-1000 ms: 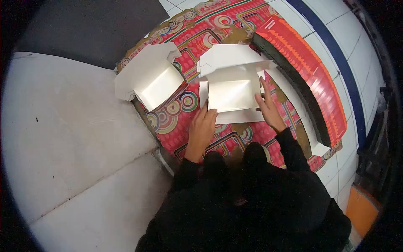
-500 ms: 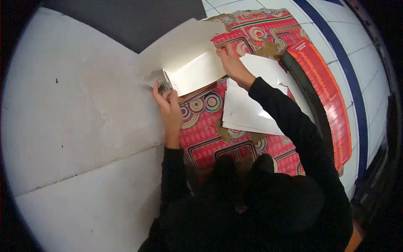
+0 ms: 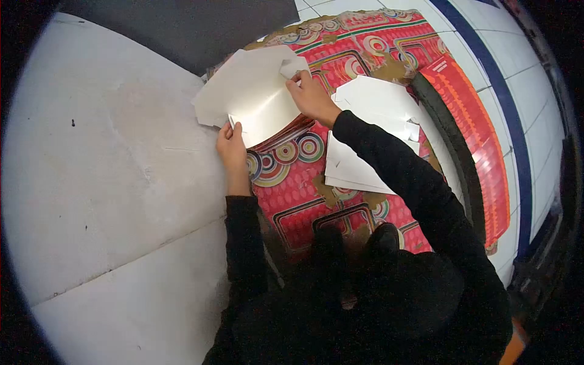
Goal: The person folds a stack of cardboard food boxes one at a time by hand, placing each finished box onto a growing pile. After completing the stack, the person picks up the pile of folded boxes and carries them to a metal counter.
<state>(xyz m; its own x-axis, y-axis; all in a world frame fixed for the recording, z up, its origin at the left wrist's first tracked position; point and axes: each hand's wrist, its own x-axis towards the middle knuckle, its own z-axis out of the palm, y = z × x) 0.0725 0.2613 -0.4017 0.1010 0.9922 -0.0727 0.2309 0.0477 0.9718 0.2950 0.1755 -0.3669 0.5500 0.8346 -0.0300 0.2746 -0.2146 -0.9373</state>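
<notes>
A white card box blank (image 3: 252, 79), partly folded with raised flaps, lies at the upper middle. My left hand (image 3: 232, 149) is closed, pinching a small upright flap at the blank's near left edge. My right hand (image 3: 311, 97) is closed too, with its thumb and fingers on a flap at the blank's right corner. Under the near edge of the blank, reddish-brown layered edges (image 3: 286, 135) show. To the right, beneath my right forearm, flat white card pieces (image 3: 356, 161) lie in a loose pile.
A worn red patterned sheet (image 3: 292, 207) covers the floor below the blank. On the left stands a whitish panel surface (image 3: 91, 170) with a seam. A dark grey panel (image 3: 194, 30) is at the top, and a curved dark strip (image 3: 453, 146) runs beside an orange-red sheet (image 3: 480, 146) on the right.
The blank has shifted left and its outline now shows more fully. My right hand has moved left and slightly down to the corner flap. My left hand has moved slightly left.
</notes>
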